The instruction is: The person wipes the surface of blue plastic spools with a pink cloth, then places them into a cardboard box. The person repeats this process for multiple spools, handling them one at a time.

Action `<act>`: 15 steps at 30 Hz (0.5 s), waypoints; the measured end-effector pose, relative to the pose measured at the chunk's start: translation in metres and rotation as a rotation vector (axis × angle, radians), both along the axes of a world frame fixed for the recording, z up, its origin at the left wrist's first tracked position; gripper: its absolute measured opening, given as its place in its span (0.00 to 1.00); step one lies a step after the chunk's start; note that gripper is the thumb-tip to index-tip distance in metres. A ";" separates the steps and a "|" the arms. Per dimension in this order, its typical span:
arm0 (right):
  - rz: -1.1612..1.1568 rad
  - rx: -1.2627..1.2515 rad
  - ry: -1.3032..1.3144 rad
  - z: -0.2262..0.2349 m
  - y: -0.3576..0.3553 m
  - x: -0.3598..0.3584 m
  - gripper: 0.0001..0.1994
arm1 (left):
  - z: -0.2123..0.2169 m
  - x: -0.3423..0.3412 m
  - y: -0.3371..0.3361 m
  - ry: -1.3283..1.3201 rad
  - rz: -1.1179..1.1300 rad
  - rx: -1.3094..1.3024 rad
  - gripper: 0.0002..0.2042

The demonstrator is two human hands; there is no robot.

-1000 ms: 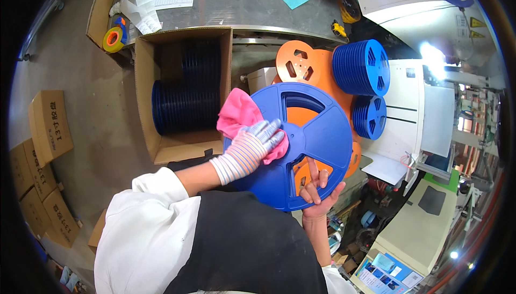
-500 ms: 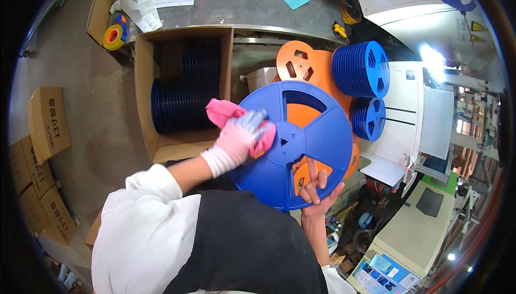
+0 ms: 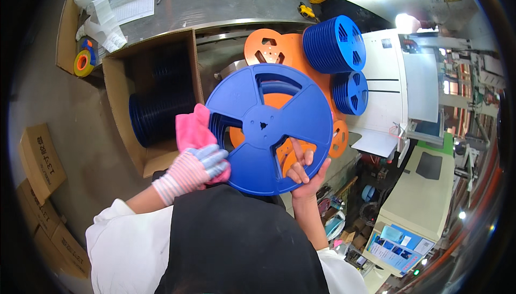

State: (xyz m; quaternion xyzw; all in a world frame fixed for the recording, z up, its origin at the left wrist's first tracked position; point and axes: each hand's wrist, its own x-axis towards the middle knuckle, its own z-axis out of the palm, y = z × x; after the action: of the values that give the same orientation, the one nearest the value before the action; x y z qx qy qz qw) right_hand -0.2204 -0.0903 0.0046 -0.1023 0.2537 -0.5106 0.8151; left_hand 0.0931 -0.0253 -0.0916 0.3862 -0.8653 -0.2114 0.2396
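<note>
One blue reel [image 3: 253,122] is held before dark apron [image 3: 236,240], flat face toward camera. Lower right rim is gripped by bare right hand [image 3: 307,173], fingers passed through window. Pink cloth [image 3: 193,127] is partly covered by gloved left hand [image 3: 194,168] at reel's left edge; fingers close together, pinch on cloth cannot be told. Open carton [image 3: 115,100] at left, dark reels [image 3: 161,117] lined inside. Orange reel [image 3: 267,49] and two blue stacks [image 3: 322,47] seen beyond.

Glove [image 3: 180,178] on left hand [image 3: 196,168]: pink-white stripes, blue-grey fingers [image 3: 211,157]. Cloth [image 3: 193,129] under it: bright pink. Reel [image 3: 255,119] at right hand [image 3: 305,180]: plain blue.
</note>
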 end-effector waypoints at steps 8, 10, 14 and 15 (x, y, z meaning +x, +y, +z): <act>-0.069 -0.097 -0.024 0.008 -0.026 0.002 0.23 | 0.004 0.028 -0.013 0.204 0.514 0.279 0.29; -0.079 -0.071 -0.024 0.010 -0.030 0.003 0.24 | 0.008 0.014 -0.018 0.082 0.534 0.089 0.33; -0.079 -0.022 -0.066 0.010 -0.032 0.005 0.26 | 0.012 -0.004 -0.032 -0.036 0.377 0.023 0.33; -0.082 -0.010 -0.082 0.010 -0.031 0.005 0.26 | 0.012 -0.005 -0.034 -0.108 0.357 0.023 0.30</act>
State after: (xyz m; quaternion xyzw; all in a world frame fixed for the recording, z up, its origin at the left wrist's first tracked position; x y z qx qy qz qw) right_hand -0.2149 -0.1213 0.0149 -0.0749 0.2214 -0.5488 0.8026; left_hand 0.0883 -0.0597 -0.0800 0.5473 -0.7920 -0.1544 0.2220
